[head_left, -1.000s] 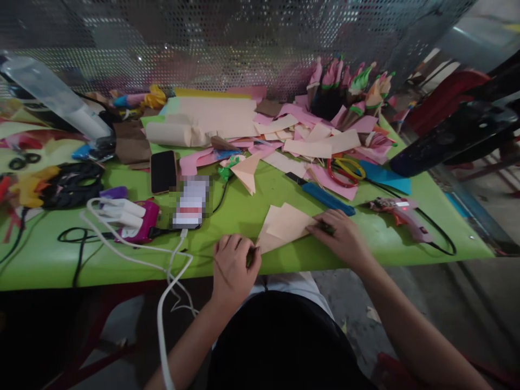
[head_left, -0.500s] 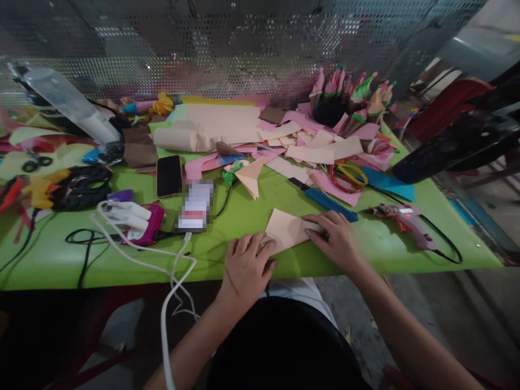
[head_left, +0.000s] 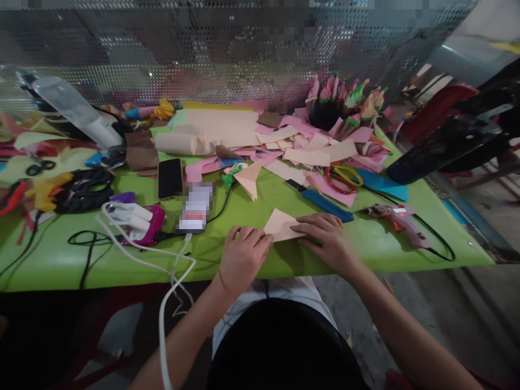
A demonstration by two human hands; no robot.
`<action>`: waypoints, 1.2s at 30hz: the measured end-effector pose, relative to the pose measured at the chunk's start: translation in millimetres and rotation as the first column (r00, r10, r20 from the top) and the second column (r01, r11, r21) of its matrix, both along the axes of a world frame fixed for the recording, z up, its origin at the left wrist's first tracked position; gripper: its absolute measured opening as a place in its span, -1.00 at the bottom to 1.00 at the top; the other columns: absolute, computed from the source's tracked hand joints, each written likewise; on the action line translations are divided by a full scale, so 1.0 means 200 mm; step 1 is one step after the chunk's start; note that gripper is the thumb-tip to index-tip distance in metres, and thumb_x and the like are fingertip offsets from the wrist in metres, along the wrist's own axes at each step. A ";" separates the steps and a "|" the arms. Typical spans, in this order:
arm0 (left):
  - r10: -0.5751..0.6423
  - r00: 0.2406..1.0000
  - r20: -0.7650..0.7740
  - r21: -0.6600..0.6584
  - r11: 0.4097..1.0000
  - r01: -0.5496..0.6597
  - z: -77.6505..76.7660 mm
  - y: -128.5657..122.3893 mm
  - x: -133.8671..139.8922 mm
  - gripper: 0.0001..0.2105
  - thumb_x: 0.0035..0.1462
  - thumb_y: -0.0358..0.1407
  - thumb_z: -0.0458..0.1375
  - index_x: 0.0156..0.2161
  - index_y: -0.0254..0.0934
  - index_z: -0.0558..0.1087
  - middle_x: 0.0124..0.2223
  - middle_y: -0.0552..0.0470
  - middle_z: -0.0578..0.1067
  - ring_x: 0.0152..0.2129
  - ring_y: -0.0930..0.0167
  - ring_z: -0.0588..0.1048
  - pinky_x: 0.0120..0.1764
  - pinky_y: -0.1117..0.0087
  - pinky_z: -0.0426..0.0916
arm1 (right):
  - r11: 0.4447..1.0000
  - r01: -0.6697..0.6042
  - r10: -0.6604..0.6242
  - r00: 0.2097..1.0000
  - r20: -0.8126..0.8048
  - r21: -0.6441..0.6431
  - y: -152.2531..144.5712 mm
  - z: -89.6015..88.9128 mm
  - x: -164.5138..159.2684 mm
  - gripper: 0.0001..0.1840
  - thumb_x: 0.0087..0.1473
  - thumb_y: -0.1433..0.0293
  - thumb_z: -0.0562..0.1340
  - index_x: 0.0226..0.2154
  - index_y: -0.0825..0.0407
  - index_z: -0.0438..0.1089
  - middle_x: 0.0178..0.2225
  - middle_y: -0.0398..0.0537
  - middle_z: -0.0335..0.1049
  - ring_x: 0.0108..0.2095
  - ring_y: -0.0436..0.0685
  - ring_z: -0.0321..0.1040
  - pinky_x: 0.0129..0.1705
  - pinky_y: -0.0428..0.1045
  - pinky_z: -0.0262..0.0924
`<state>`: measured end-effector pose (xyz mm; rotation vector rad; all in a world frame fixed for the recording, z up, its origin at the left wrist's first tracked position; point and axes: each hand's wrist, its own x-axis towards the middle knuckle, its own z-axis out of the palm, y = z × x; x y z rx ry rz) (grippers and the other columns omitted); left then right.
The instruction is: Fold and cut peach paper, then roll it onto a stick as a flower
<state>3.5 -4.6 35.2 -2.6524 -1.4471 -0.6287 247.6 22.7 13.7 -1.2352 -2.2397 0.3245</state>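
A pale peach piece of paper [head_left: 281, 225], folded to a pointed shape, lies at the table's front edge between my hands. My left hand [head_left: 246, 257] has its curled fingers closed on the paper's left corner, thumb tucked under. From the other side my right hand [head_left: 327, 241] grips the paper's right part, its fingers reaching over the edge. Just beyond my right hand rests a blue-handled utility knife [head_left: 325, 205]. Further up stands a folded peach paper cone [head_left: 248, 180] beside a small green-and-peach paper piece [head_left: 232, 174].
A pink glue gun [head_left: 406, 221] with a lit red light lies right. Red-and-yellow-handled scissors [head_left: 345, 180] sit among paper scraps [head_left: 309, 154]. Two phones, a magenta power strip [head_left: 152, 225] and white cables occupy the left. Paper cones [head_left: 357, 100] stand behind, near a dark bottle [head_left: 430, 154].
My right hand has slid left over the paper, its fingers now reaching further across. The left fingers have curled more tightly at the left corner, and less of the paper shows.
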 end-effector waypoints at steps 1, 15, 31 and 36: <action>0.005 1.000 0.019 0.004 1.000 -0.005 0.02 0.01 0.00 -0.84 0.30 -0.34 0.07 -0.15 -0.19 0.52 -0.23 0.03 0.57 -0.25 0.33 0.42 -0.11 0.22 0.19 | 1.000 0.018 -0.018 0.999 -0.026 -0.003 0.01 0.01 0.00 -0.79 0.21 0.29 0.22 -0.14 -0.19 0.55 -0.12 -0.04 0.56 -0.09 0.24 0.41 -0.02 0.20 0.19; 0.022 0.983 0.184 -0.181 0.983 0.012 0.17 0.23 0.07 -0.83 0.24 -0.30 0.17 -0.37 -0.22 0.54 -0.38 0.04 0.58 -0.30 0.32 0.43 -0.10 0.21 0.18 | 0.999 -0.008 0.003 0.990 -0.141 -0.033 0.17 0.28 -0.07 -0.75 0.18 0.18 0.25 -0.42 -0.06 0.54 -0.44 -0.07 0.54 -0.37 0.15 0.40 -0.23 0.07 0.21; 0.247 0.675 0.696 -0.465 0.870 0.162 0.09 0.36 0.08 -0.77 0.18 -0.19 0.15 -0.39 -0.28 0.54 -0.39 0.02 0.56 -0.37 0.36 0.47 -0.28 0.38 0.32 | 0.767 -0.262 -0.442 0.445 -0.779 -0.585 0.27 0.20 -0.26 -0.46 -0.38 0.19 0.54 -0.29 0.00 0.46 -0.33 -0.05 0.58 -0.34 0.21 0.50 -0.25 0.08 0.41; 0.212 0.744 0.633 -0.422 0.901 0.103 0.07 0.37 0.06 -0.81 0.18 -0.24 0.15 -0.37 -0.28 0.53 -0.37 0.01 0.57 -0.36 0.34 0.48 -0.27 0.35 0.33 | 0.802 -0.227 -0.463 0.349 -0.815 -0.553 0.31 0.19 -0.29 -0.56 -0.39 0.24 0.55 -0.41 0.02 0.46 -0.41 -0.10 0.56 -0.42 0.15 0.46 -0.31 0.04 0.39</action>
